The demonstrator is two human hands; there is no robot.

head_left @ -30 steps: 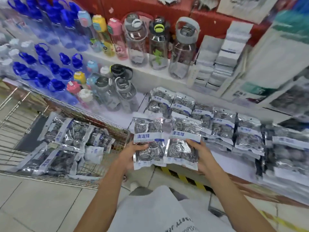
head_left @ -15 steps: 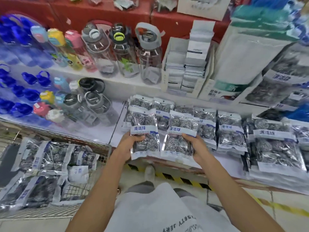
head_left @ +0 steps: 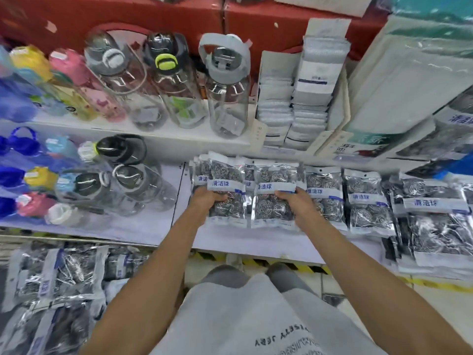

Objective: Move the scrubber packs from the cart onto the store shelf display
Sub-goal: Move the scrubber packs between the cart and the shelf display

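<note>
My left hand (head_left: pixel 204 201) grips a clear pack of steel-wool scrubbers (head_left: pixel 225 175) with a white and blue label. My right hand (head_left: pixel 297 201) grips a second scrubber pack (head_left: pixel 275 208) beside it. Both packs lie low over the white shelf (head_left: pixel 163 226), on top of other packs at the left end of a row of shelved scrubber packs (head_left: pixel 366 198). More scrubber packs (head_left: pixel 58 272) lie in the wire cart (head_left: pixel 76 243) at lower left.
Clear and coloured water bottles (head_left: pixel 225 85) fill the shelves to the left and above. A box of white cloth packs (head_left: pixel 294 98) stands behind the row. Larger scrubber packs (head_left: pixel 435 226) are stacked at the right. Yellow-black tape (head_left: pixel 281 262) marks the shelf base.
Both hands have carried the two packs forward from above the cart's edge and down onto the left end of the shelf row. The view has shifted right, toward the shelf.
</note>
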